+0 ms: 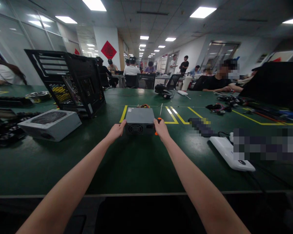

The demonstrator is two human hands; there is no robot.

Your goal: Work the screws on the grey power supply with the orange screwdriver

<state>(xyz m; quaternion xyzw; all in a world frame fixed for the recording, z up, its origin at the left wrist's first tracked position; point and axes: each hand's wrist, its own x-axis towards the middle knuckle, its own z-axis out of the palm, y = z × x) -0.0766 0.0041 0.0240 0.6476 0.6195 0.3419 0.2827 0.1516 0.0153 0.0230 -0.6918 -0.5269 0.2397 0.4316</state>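
Observation:
A grey computer power supply [140,115] is held between my two hands over the green table, its fan grille and socket side facing me. My left hand [116,131] grips its left edge, thumb at the top corner. Closed on its right edge is my right hand [161,129], which also holds a screwdriver [157,132] with an orange and black handle, its thin shaft pointing up and away. Coloured cables [144,106] show behind the unit. Whether the power supply touches the table, I cannot tell.
Left of my hands, a second power supply [51,123] lies near an upright black computer case [75,81]. A metal bowl [38,95] sits farther left. On the right are a white power bank-like device [230,152] and tangled cables [219,109]. Yellow tape [172,115] marks the table; people sit beyond.

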